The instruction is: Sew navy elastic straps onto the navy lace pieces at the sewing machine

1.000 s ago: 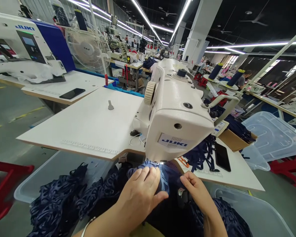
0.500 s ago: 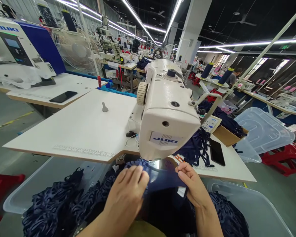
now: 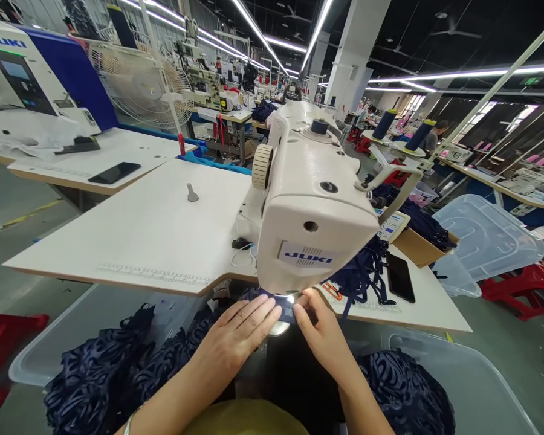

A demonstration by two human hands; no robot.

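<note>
Navy cloth (image 3: 287, 310) under sewing machine (image 3: 315, 238): left fingers (image 3: 254, 315) flat atop, right fingers (image 3: 303, 315) pinching edge.

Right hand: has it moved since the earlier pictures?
Yes; against the fixed sewing machine, the right hand has shifted leftward, closer to its needle end.

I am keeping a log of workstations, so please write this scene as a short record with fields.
Left hand: fingers extended over the navy fabric
Right hand: thumb and fingertips at the fabric's right edge
Sewing machine: JUKI label, head above the fabric
Tabletop: grey flat piece on the left, black phone on the right
Below: navy pieces in clear bins
</note>
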